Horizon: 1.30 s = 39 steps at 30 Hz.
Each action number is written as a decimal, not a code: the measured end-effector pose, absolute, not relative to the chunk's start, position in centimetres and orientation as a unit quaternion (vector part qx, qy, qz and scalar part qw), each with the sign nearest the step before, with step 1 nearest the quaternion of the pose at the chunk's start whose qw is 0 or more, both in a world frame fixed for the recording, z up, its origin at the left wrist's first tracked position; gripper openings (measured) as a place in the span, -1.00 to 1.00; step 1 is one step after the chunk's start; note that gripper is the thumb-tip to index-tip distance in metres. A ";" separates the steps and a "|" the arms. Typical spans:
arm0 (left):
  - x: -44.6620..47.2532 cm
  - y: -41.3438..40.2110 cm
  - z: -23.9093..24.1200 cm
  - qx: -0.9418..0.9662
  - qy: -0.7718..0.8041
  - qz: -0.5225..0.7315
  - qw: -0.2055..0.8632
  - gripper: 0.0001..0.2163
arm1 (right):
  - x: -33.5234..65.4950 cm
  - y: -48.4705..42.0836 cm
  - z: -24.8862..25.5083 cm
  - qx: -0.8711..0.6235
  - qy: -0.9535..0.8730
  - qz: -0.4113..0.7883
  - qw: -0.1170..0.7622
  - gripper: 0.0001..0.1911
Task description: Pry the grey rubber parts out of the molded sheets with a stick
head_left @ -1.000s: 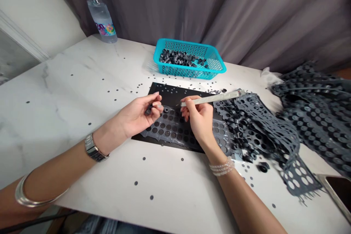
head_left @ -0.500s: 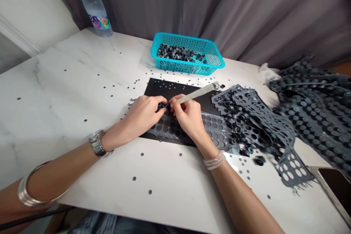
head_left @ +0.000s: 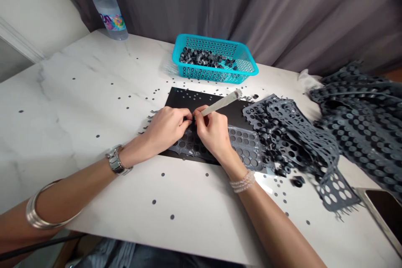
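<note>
My left hand (head_left: pixel 169 124) and right hand (head_left: pixel 215 132), apart a second ago, now meet at the fingertips above the sheet (head_left: pixel 243 137), which lies on the black mat (head_left: pixel 185 102). The left is closed in a pinch on a small dark part (head_left: pixel 185 119), mostly hidden; the right is closed around the pale tool (head_left: pixel 221 104), held like a pen. This meeting, I judge, brings the tool's tip to the part. Behind, the blue basket (head_left: pixel 216 76) contains loose dark rings (head_left: pixel 201 57), gathered mainly toward its left end. The bottle (head_left: pixel 108 8) holds clear liquid. Further rings and perforated scrap (head_left: pixel 301 123) lie heaped right of the mat.
</note>
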<state>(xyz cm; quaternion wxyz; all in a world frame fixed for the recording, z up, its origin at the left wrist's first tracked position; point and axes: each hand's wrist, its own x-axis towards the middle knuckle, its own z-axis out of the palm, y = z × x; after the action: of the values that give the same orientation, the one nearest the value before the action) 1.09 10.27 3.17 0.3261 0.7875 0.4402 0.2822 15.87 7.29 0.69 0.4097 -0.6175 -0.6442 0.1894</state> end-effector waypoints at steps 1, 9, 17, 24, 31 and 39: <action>1.0 10.1 3.6 0.781 0.441 0.283 0.340 -0.91 | 15.8 7.3 0.7 -0.617 -0.647 0.183 0.409 -0.76; -1.2 12.5 4.8 0.388 0.417 0.351 0.743 -0.95 | 16.7 7.5 0.1 -0.589 -0.555 0.315 0.497 -0.70; -0.8 12.3 4.6 0.189 0.383 0.340 0.838 -0.84 | 16.8 6.6 0.4 -0.584 -0.522 0.372 0.498 -0.71; -0.7 11.8 4.7 0.192 0.386 0.343 0.835 -0.75 | 17.1 6.5 0.4 -0.584 -0.509 0.382 0.503 -0.72; 0.0 11.3 5.2 0.181 0.396 0.384 0.815 -0.85 | 17.1 6.5 0.5 -0.584 -0.507 0.383 0.504 -0.71; 0.1 11.1 4.8 0.148 0.401 0.385 0.818 -0.90 | 17.0 6.5 0.6 -0.584 -0.505 0.384 0.506 -0.71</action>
<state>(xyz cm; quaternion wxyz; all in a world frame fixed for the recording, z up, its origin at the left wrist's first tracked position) 0.10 11.10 4.83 0.8177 0.1475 0.4015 0.3853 17.01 6.50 0.62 0.5059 -0.5843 -0.5054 0.3838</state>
